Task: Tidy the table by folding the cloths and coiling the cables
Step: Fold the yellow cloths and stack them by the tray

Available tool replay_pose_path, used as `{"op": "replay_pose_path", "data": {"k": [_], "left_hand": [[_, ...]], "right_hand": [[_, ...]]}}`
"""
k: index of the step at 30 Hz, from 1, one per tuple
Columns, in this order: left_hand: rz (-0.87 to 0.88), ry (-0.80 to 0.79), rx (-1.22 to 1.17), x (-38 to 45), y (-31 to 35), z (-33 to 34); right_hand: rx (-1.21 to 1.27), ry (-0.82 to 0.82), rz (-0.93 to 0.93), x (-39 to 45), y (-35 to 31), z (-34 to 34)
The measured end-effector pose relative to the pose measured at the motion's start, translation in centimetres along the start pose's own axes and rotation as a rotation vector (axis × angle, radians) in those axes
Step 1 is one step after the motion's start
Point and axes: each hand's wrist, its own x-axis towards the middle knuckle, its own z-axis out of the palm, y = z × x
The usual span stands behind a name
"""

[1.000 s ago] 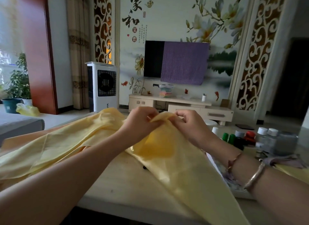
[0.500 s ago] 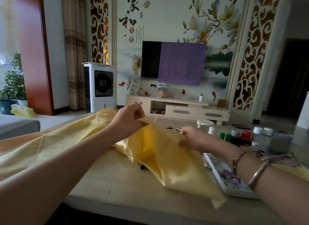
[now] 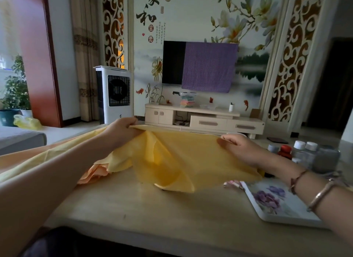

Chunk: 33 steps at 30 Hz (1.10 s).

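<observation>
A thin yellow cloth (image 3: 179, 157) hangs stretched above the pale table (image 3: 152, 214), its lower folds touching the tabletop. My left hand (image 3: 122, 130) pinches the cloth's top edge at the left. My right hand (image 3: 236, 147) grips the same edge further right, so the edge runs taut between them. More of the cloth trails off to the left under my left forearm. A peach-coloured cloth (image 3: 93, 172) peeks out below it. No cable is visible.
A white tray with purple flowers (image 3: 277, 203) lies at the table's right. Several small bottles with white and red caps (image 3: 298, 151) stand behind it. A small pink item (image 3: 232, 184) lies by the tray's corner.
My hands were together at one spot on the cloth; they have drawn apart, the right sliding right along the edge, and the cloth now spreads wide between them.
</observation>
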Motion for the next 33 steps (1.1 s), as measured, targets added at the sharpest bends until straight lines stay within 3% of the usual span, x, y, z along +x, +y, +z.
{"op": "replay_pose_path", "data": {"k": [4,8,10,11,13,14,17,19,20,22,25,29,33], "left_hand": [[-0.101,-0.324,0.086,-0.4,-0.7,-0.1],[-0.325,-0.730,0.491,-1.1,-1.2,-1.2],[-0.380,-0.776,0.580,-0.8,-1.4,-1.2],[-0.380,-0.743,0.648,-0.5,-1.3,-0.9],[-0.363,-0.610,0.713,0.5,-1.7,0.2],[-0.406,-0.529,0.634,1.0,-1.8,1.0],[-0.631,-0.219,-0.069,3.1,-2.1,2.5],[-0.589,0.006,-0.422,4.7,-0.9,2.9],[-0.473,0.114,-0.478,5.6,-0.1,2.9],[-0.119,0.285,-0.352,6.8,1.4,2.5],[0.290,0.388,-0.124,7.0,1.6,1.2],[0.340,0.301,0.131,5.8,-1.1,-0.3],[0.375,0.157,0.298,2.5,-3.9,-1.9]], "right_hand": [[-0.064,-0.106,0.026,0.8,0.8,-0.1],[-0.261,-0.652,0.222,0.9,1.5,-0.3],[-0.314,-0.828,0.280,0.9,1.8,0.2],[-0.366,-0.820,0.290,1.3,2.0,0.7],[-0.447,-0.682,0.355,2.6,2.0,1.5],[-0.427,-0.597,0.428,3.4,1.9,1.9],[0.016,-0.430,0.638,6.0,0.7,2.3],[0.392,-0.141,0.592,8.2,-1.0,2.0],[0.514,0.073,0.471,9.4,-1.8,1.7],[0.444,0.416,0.140,11.1,-3.5,0.7],[0.278,0.548,-0.133,10.8,-4.1,-0.2],[-0.137,0.598,-0.210,7.2,-2.2,0.1],[-0.258,0.530,-0.245,2.7,-0.9,0.6]]}}
